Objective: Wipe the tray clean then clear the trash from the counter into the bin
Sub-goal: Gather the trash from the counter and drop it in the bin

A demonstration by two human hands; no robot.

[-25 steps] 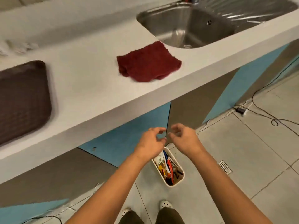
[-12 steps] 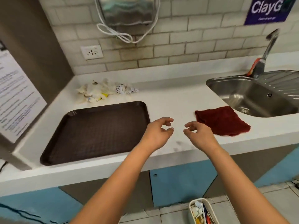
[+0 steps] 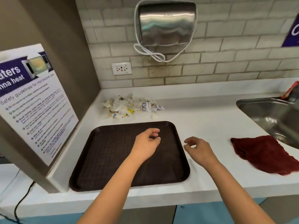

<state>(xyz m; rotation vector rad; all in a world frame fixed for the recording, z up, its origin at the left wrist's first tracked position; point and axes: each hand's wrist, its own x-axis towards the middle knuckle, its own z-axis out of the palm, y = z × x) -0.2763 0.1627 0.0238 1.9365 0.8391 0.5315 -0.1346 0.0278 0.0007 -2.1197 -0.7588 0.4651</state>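
Observation:
A dark brown tray (image 3: 105, 159) lies flat on the white counter (image 3: 210, 126), bare on top. Behind it, near the back wall, sits a heap of crumpled paper trash (image 3: 127, 106). A dark red cloth (image 3: 265, 152) lies on the counter to the right, beside the sink. My left hand (image 3: 145, 144) hovers over the tray's right half, fingers loosely curled and holding nothing. My right hand (image 3: 199, 149) hangs just past the tray's right edge, also loosely curled and holding nothing. The bin is out of view.
A steel sink (image 3: 271, 117) is set in the counter at the right. A steel dispenser (image 3: 166, 23) and a wall socket (image 3: 121, 68) hang on the tiled wall. A panel with a safety notice (image 3: 35, 101) stands at the left.
The view has lifted from the floor bin to the counter. Both hands have risen and moved forward and left, the left one now over the tray. Neither has taken hold of anything.

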